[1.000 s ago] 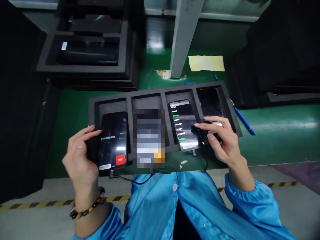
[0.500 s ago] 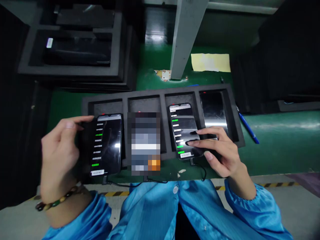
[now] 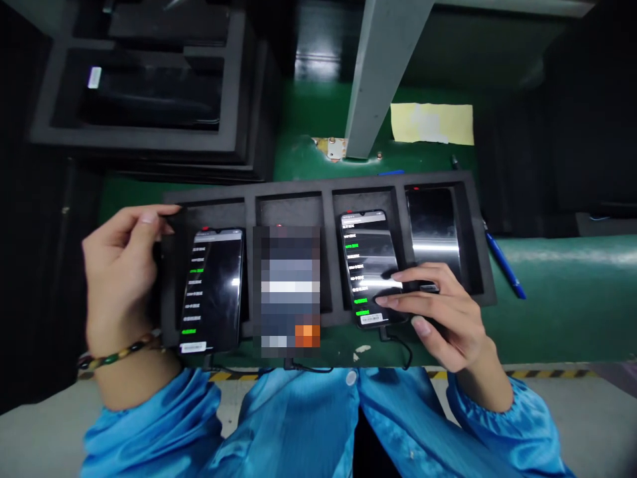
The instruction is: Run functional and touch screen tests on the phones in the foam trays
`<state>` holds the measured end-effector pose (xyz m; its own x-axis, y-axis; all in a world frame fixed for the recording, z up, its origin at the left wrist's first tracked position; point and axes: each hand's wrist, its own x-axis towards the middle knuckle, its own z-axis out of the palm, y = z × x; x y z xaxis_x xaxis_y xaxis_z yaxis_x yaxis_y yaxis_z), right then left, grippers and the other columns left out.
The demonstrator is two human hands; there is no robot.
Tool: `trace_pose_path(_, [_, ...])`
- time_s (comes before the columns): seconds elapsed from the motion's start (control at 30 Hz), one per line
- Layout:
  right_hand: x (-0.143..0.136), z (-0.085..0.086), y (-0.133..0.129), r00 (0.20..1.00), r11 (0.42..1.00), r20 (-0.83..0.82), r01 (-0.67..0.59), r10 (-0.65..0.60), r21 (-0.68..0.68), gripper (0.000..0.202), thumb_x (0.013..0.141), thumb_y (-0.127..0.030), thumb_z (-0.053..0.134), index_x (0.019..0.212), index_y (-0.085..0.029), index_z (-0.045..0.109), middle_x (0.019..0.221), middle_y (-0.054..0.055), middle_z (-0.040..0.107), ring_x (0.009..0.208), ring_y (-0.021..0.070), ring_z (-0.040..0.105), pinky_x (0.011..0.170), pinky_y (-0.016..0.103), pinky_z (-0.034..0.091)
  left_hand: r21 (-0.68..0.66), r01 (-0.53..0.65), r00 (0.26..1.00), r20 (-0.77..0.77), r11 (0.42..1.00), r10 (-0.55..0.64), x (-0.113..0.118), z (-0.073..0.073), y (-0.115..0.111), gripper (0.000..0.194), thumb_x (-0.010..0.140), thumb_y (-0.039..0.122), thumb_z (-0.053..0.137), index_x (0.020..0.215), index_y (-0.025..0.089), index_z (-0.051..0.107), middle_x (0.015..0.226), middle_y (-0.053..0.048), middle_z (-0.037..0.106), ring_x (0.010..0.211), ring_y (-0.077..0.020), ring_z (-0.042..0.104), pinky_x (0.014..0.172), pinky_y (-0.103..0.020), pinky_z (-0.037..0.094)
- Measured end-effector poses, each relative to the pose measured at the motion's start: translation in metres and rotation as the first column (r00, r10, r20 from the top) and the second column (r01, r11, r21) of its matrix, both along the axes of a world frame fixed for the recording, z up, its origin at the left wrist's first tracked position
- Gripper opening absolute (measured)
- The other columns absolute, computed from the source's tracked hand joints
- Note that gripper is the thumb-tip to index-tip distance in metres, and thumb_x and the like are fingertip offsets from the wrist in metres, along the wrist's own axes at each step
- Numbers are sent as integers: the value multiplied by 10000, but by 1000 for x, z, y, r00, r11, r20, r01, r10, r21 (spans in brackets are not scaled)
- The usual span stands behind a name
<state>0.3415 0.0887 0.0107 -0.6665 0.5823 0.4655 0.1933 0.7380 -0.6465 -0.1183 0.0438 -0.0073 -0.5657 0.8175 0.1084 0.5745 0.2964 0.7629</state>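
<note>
A dark foam tray with compartments lies before me, holding several phones. My left hand is at the tray's left end, index finger stretched over its upper left corner and the other fingers partly hidden. Beside it, the leftmost phone shows a list in white and green text. My right hand has its fingers stretched over the lower right of another lit phone, which shows a similar list; whether the fingertips touch the glass I cannot tell. Between these phones, a blurred-out screen covers the second compartment.
A dark-screened phone lies in the right compartment. Charging cables run from the lit phones' lower ends. A blue pen lies right of the tray. Stacked foam trays, a grey metal post and yellow paper are behind.
My left hand has moved up from beside the leftmost phone's top corner to the tray's corner. My right hand stays over the same phone, whose list looks the same. The view has shifted slightly.
</note>
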Motion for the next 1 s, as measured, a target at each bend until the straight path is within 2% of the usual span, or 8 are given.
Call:
trace_pose_path(0.1, [1, -1, -1, 1000, 1000, 6, -16, 16, 2, 354, 929, -152, 573, 1229, -157, 760, 1076, 73, 865, 1159, 329, 755, 944, 505, 541, 57, 13, 999, 37, 998, -16, 0, -3, -3, 294, 968, 393, 705, 1123, 188, 847, 827, -2, 646, 721, -125, 512, 685, -270, 370])
trace_pose_path(0.23, [3, -2, -2, 999, 999, 2, -33, 33, -3, 375, 930, -168, 568, 1247, -175, 769, 1045, 68, 863, 1138, 334, 769, 932, 514, 554, 51, 31, 999, -23, 998, -30, 2, -1, -2, 300, 979, 408, 717, 1142, 194, 849, 864, -7, 685, 771, -133, 559, 727, -276, 396])
trace_pose_path(0.4, [3, 0, -3, 998, 999, 30, -48, 48, -1, 371, 958, -182, 541, 1251, -191, 768, 1037, 60, 863, 1104, 328, 783, 908, 511, 554, 31, 16, 1000, -4, 999, -16, 7, 2, 0, 313, 989, 423, 718, 1140, 180, 842, 899, -11, 714, 786, -130, 552, 732, -272, 404])
trace_pose_path(0.57, [5, 1, -4, 998, 998, 28, -54, 55, -14, 407, 932, -159, 544, 1270, -218, 763, 1030, 52, 862, 1111, 333, 786, 922, 516, 556, 44, 43, 999, -19, 998, -42, 5, 1, -1, 317, 989, 421, 719, 1136, 165, 836, 886, -10, 705, 812, -132, 557, 766, -279, 420])
trace_pose_path(0.8, [7, -2, -4, 997, 997, 22, -76, 77, -34, 354, 927, -137, 558, 1207, -187, 770, 1037, 66, 859, 1134, 339, 764, 919, 516, 527, 33, 62, 998, 5, 998, -63, 2, 1, -2, 300, 995, 409, 718, 1113, 158, 831, 915, -9, 724, 800, -117, 549, 759, -286, 417])
trace_pose_path(1.0, [9, -6, -7, 1000, 998, -14, -22, 21, -54, 404, 939, -160, 557, 1266, -236, 781, 1064, 59, 860, 1127, 354, 778, 888, 537, 571, 34, 49, 999, -19, 998, -49, 7, 3, -2, 319, 988, 424, 718, 1129, 162, 833, 918, -18, 744, 831, -131, 586, 791, -285, 446])
